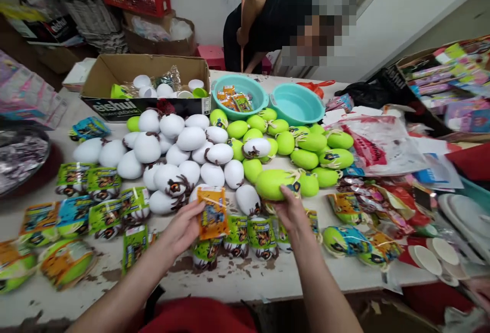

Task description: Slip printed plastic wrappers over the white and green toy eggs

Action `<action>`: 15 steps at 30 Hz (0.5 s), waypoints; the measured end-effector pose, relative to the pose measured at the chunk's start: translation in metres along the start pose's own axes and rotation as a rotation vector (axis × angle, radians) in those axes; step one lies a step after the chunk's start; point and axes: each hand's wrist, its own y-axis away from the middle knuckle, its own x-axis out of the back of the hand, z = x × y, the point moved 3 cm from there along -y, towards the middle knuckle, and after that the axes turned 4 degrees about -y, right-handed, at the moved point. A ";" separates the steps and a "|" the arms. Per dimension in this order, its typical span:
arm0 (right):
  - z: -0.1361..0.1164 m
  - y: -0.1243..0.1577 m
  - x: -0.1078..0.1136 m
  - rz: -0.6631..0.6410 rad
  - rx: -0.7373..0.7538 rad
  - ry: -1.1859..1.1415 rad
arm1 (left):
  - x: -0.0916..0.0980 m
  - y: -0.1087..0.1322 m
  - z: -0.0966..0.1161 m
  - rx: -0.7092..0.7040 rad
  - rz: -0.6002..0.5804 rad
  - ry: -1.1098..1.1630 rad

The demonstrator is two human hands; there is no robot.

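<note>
My left hand (182, 227) pinches the edge of a small orange printed packet (213, 212), held above the table. In my right hand (293, 213) is a lime-green plastic egg (272, 185) with a pale cord and a dark figure at its right end. Just beyond lie a heap of white eggs (191, 139) with dark brown figures and a group of green eggs (304, 158) with pale cords. Below my hands, several white eggs with green packets (262, 236) on them stand in a row.
An open cardboard box (149, 108) holds egg halves. Next to it are a teal basin (260, 111) with packets and a second teal basin (302, 119). More egg-and-packet pieces (103, 182) lie left. A plastic bag (378, 144) lies right. Another person (275, 21) bends over behind the table, gripping a pole.
</note>
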 end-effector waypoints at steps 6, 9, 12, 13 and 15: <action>0.089 0.132 -0.040 -0.152 -0.324 -0.204 | 0.003 0.019 0.017 0.026 -0.129 -0.172; 0.098 0.149 -0.033 -0.316 -0.607 -0.181 | 0.028 0.033 0.035 0.066 -0.115 -0.335; 0.102 0.149 -0.030 -0.453 -0.786 -0.045 | 0.038 0.046 0.047 0.101 -0.156 -0.483; 0.104 0.148 -0.032 -0.498 -0.833 -0.012 | 0.038 0.050 0.050 0.105 -0.161 -0.525; 0.109 0.146 -0.039 -0.580 -0.910 0.010 | 0.037 0.056 0.055 0.113 -0.154 -0.584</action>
